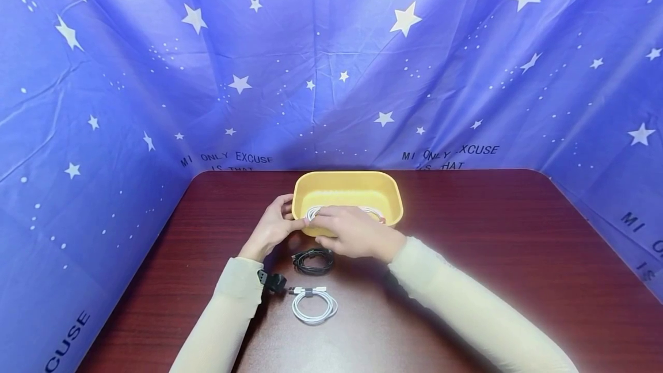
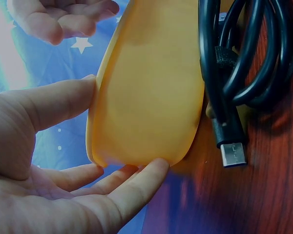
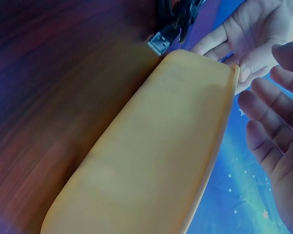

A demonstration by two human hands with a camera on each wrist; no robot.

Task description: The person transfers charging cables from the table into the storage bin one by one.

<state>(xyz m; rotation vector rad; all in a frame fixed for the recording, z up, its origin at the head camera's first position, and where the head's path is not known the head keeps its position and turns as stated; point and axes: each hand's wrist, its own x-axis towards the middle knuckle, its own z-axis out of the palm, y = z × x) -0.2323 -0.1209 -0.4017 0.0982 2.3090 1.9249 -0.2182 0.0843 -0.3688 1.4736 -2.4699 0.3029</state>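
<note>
A yellow plastic bin stands near the back of the table, with coiled white cable lying inside. My left hand grips the bin's left end: in the left wrist view the thumb lies at the rim and the fingers press against the end wall. Over the bin's near rim hovers my right hand, partly covering the white cable. Its fingers look loosely bent with nothing between them in the right wrist view. A bundled black cable lies just in front of the bin.
Nearer the front, a coiled white cable with a dark strap lies on the dark red wooden table. Blue star-patterned curtains surround the table at the back and sides. A black band sits at my left wrist.
</note>
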